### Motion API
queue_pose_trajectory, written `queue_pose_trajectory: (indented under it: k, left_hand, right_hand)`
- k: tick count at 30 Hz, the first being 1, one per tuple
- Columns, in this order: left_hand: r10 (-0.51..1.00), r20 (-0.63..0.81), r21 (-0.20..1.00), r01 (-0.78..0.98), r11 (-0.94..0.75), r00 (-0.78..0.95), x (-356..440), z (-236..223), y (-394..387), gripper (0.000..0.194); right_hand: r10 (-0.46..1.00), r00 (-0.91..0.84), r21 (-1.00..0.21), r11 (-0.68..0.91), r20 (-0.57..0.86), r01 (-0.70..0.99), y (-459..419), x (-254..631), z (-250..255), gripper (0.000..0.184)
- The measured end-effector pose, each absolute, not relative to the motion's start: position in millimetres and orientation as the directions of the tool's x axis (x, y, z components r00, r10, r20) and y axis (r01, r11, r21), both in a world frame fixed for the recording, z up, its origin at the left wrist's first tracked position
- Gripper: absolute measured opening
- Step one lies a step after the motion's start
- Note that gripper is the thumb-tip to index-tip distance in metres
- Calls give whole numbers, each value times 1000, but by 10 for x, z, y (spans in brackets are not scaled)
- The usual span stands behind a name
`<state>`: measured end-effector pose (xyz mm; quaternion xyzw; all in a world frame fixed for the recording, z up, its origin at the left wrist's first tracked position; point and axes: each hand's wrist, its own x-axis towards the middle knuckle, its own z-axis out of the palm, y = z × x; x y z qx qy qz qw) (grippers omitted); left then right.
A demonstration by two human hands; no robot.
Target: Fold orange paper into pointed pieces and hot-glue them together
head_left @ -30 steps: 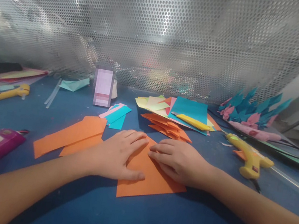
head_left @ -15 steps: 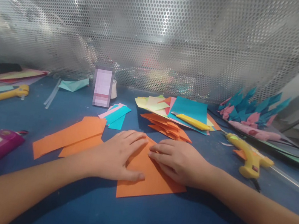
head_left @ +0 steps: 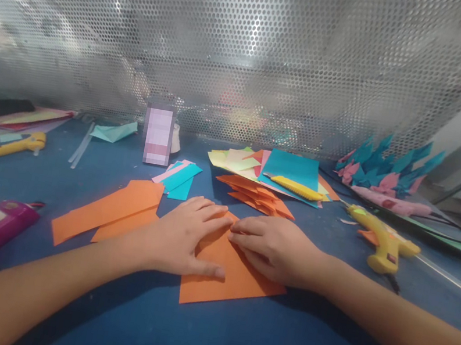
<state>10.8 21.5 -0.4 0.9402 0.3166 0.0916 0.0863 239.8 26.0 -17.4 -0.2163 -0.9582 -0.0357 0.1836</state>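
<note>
A folded sheet of orange paper lies on the blue table in front of me. My left hand rests flat on its left side, thumb stretched out across the sheet. On the sheet's upper right part is my right hand, its fingers bent and held together against the paper. The right thumb is hidden. Just left of my left hand are folded orange paper pieces. A stack of folded orange papers sits just beyond both hands.
Behind are blue and pink strips, coloured sheets and a yellow utility knife. Yellow glue guns lie at left and right; a magenta tool is nearby. Blue and pink folded paper shapes stand far right, before a perforated metal panel.
My left hand has shifted very slightly on the orange paper. My right hand and the paper look almost the same.
</note>
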Motion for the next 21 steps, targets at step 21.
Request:
queue_pose_trajectory:
  k: [21]
  left_hand:
    - [626,103,145,611,-778,773,118,18,147,71]
  right_hand:
    - [442,-788,-55,883,428,465,314,2464,-98,47]
